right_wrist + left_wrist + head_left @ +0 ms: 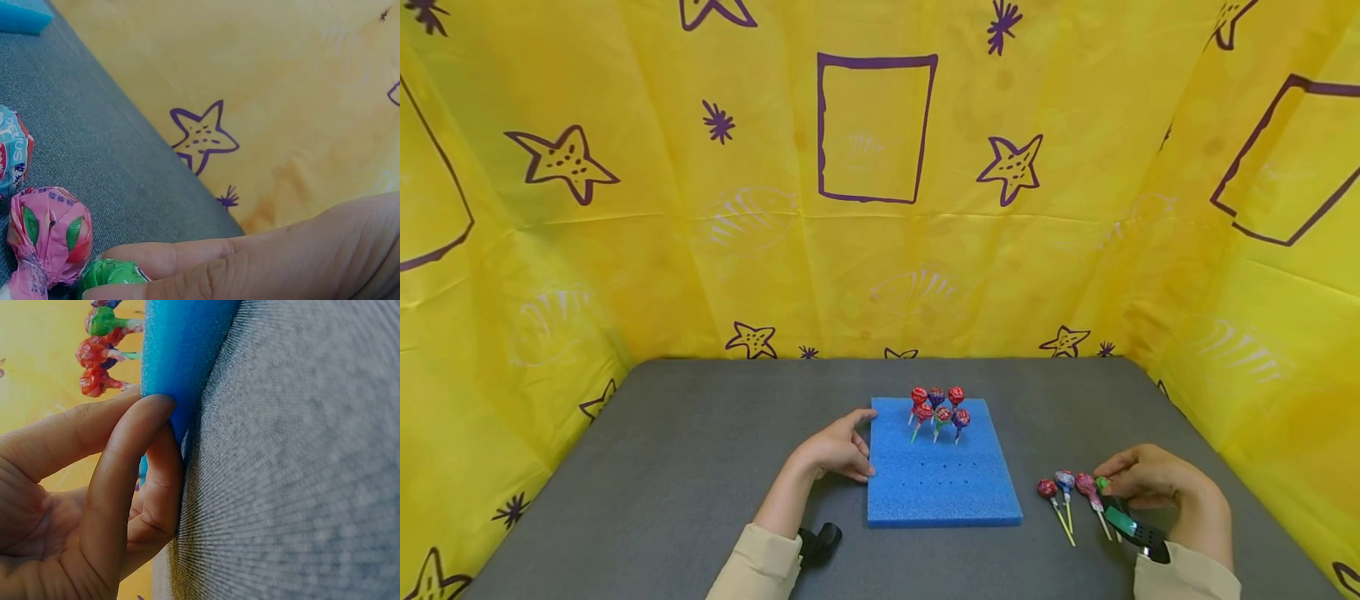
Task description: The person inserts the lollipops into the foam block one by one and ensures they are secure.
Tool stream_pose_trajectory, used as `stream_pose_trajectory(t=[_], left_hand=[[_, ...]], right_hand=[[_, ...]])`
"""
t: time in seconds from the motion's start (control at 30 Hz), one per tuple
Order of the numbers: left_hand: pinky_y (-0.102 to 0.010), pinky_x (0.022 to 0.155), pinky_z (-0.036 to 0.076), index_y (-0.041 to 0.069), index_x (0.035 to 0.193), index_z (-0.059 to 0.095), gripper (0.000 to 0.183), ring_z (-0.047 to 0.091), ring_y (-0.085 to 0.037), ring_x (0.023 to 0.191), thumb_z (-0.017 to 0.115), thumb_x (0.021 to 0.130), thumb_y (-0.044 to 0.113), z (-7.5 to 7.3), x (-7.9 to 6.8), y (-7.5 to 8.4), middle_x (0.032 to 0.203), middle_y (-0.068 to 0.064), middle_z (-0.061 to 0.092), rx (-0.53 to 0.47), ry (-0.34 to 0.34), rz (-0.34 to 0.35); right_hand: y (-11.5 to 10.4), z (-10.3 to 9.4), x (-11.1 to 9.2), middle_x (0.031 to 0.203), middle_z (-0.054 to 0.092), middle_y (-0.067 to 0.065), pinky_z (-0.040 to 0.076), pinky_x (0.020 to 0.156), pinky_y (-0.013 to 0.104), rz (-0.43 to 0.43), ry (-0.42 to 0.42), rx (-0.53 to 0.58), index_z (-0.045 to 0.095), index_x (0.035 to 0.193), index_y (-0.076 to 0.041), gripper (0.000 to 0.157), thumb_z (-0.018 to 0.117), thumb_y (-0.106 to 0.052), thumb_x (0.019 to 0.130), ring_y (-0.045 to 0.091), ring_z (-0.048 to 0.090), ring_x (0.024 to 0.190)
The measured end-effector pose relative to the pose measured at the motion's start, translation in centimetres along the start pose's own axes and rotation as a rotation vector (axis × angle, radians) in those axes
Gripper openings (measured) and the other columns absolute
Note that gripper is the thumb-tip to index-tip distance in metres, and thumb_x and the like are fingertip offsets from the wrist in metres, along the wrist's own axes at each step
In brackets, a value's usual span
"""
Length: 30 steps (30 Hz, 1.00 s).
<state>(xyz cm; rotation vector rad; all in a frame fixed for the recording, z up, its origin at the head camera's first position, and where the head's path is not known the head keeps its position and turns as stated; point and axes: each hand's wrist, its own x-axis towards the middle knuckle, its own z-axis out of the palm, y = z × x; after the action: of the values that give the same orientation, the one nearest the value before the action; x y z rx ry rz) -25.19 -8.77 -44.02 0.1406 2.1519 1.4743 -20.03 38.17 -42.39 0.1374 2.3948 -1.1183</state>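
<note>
A blue foam board point(943, 504) with rows of small holes lies flat on the table, several wrapped lollipops point(943, 414) standing in its far part. My left hand point(837, 448) holds the board by its left edge; up close, the fingertips point(164, 406) press on its side. To the board's right, my right hand point(1168, 479) pinches the head of a green lollipop point(112, 273) between thumb and fingers. Its stick is partly hidden by the wrist strap. Beside this hand lie a pink lollipop point(53, 234), a blue and white one point(1064, 480) and a red one point(1047, 489).
The dark grey table point(700, 433) reaches back to a yellow cloth point(880, 275) with purple star drawings, which hangs behind and on both sides. A black wrist device point(823, 543) sits at the left cuff, and a strap point(1138, 529) circles the right wrist.
</note>
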Motion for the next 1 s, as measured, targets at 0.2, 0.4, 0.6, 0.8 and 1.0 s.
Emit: stream_pose_trajectory(t=[0.2, 0.4, 0.6, 0.8, 1.0], left_hand=[[-0.032, 0.063, 0.064, 0.012, 0.153, 0.031, 0.09, 0.063, -0.019, 0.067, 0.073, 0.077, -0.012, 0.0, -0.1, -0.1, 0.087, -0.011, 0.054, 0.003, -0.003, -0.001], [-0.033, 0.063, 0.064, 0.011, 0.153, 0.032, 0.09, 0.064, -0.019, 0.067, 0.073, 0.077, -0.011, 0.0, -0.1, 0.1, 0.087, -0.011, 0.054, 0.009, 0.002, 0.004], [-0.033, 0.063, 0.064, 0.012, 0.153, 0.031, 0.09, 0.064, -0.019, 0.067, 0.073, 0.077, -0.011, 0.0, -0.1, 0.2, 0.089, -0.012, 0.054, 0.01, 0.008, 0.0], [-0.033, 0.063, 0.064, 0.012, 0.153, 0.032, 0.089, 0.064, -0.02, 0.067, 0.073, 0.077, -0.011, 0.0, -0.1, 0.1, 0.088, -0.012, 0.054, 0.01, 0.007, 0.003], [-0.033, 0.063, 0.064, 0.012, 0.153, 0.032, 0.089, 0.065, -0.02, 0.067, 0.073, 0.077, -0.011, 0.0, -0.2, 0.1, 0.088, -0.012, 0.054, 0.012, 0.012, -0.002]], right_hand=[[0.0, 0.0, -0.1, 0.102, 0.072, 0.001, 0.061, 0.081, 0.039, 0.005, -0.002, 0.005, 0.063, 0.121, 0.008, 0.042, 0.07, -0.014, 0.086, 0.012, 0.062, 0.09], [0.0, -0.3, -0.1, 0.106, 0.072, 0.005, 0.061, 0.083, 0.042, -0.01, -0.003, 0.008, 0.062, 0.122, 0.008, 0.044, 0.071, -0.017, 0.087, 0.011, 0.063, 0.092], [0.0, -0.7, -0.2, 0.107, 0.073, 0.005, 0.062, 0.085, 0.043, -0.043, -0.007, 0.027, 0.06, 0.123, 0.011, 0.045, 0.07, -0.017, 0.088, 0.011, 0.065, 0.092], [-0.1, -0.9, -0.5, 0.103, 0.074, 0.004, 0.063, 0.082, 0.038, -0.072, 0.04, 0.071, 0.059, 0.122, 0.014, 0.046, 0.071, -0.013, 0.087, 0.01, 0.067, 0.087], [-0.2, -1.2, -0.6, 0.098, 0.074, 0.0, 0.064, 0.078, 0.032, -0.124, 0.071, 0.112, 0.056, 0.122, 0.019, 0.046, 0.07, -0.01, 0.088, 0.007, 0.069, 0.083]])
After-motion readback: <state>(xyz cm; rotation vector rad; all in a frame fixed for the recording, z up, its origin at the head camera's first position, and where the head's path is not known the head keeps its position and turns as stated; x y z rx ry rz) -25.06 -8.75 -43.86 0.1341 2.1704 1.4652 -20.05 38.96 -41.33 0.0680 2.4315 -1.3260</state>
